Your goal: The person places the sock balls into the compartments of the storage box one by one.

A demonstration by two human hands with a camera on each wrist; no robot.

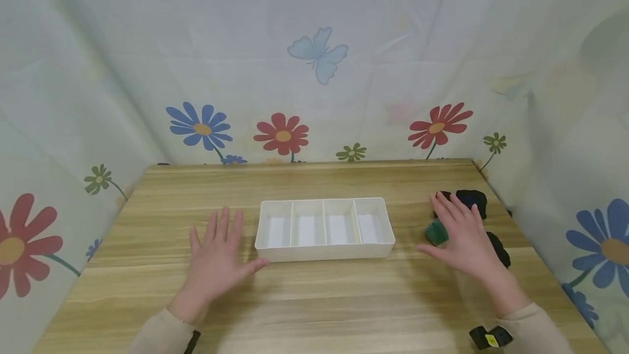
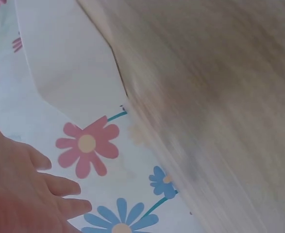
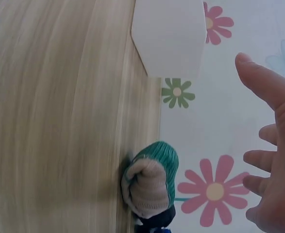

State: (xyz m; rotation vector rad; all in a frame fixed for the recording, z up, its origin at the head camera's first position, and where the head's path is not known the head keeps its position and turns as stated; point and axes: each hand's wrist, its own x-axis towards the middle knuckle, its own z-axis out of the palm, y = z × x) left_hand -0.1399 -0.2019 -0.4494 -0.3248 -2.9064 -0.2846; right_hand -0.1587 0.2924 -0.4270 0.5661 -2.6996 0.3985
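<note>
With its fingers spread and straight, my left hand [image 1: 214,264] hovers over the table left of a white divided tray [image 1: 324,253]. Nothing is in its grasp. Its thumb overlaps the tray's near left corner in the head view. My right hand [image 1: 467,245] is spread too, above a small group of bundled cloth items at the right, and holds nothing. One is a rolled-up sock [image 3: 154,182], ribbed green outside with a beige inner part. Dark bundles [image 1: 473,202] lie behind the hand, and another dark bundle [image 1: 500,250] shows beside its wrist, partly hidden.
The tray's several compartments stand in a row across the middle of the wooden table [image 1: 314,305]. A flower-printed cloth [image 1: 314,4] rises behind the table and along both sides. A black wrist strap [image 1: 490,338] shows on the right sleeve.
</note>
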